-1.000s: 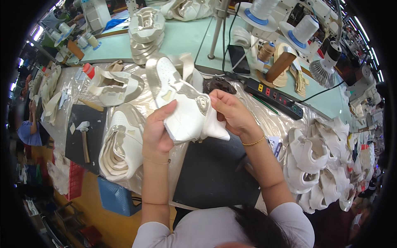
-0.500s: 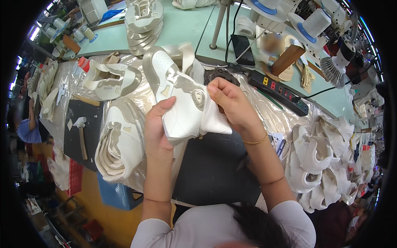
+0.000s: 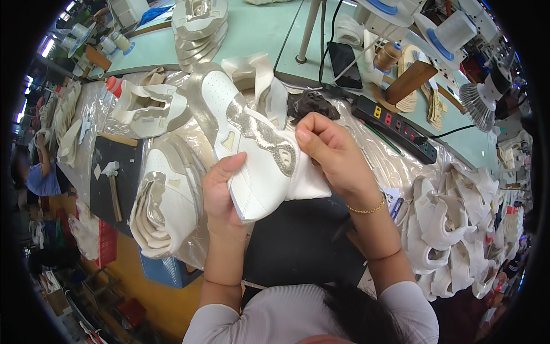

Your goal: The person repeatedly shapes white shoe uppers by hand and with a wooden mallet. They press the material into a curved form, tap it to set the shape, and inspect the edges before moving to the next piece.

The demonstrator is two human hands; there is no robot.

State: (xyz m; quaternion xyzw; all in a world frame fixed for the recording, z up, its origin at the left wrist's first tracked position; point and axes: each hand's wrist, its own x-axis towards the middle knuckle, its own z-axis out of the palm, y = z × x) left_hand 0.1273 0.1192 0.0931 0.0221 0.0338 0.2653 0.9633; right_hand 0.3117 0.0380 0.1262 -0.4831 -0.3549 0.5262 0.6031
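Both my hands hold a white shoe upper with silver glitter trim above a black mat. My left hand grips its lower left edge from beneath, thumb on top. My right hand pinches its right side, fingers curled over the white panel. The upper is tilted, its toe end pointing up and to the left.
A stack of white uppers lies left of my hands, and another pile sits at the right. A hammer, a power strip, a phone, thread spools and sewing machines lie on the green bench. Another person is at far left.
The view has tilted and drawn closer to the upper. My hands have kept their grip, shifting the upper slightly within them.
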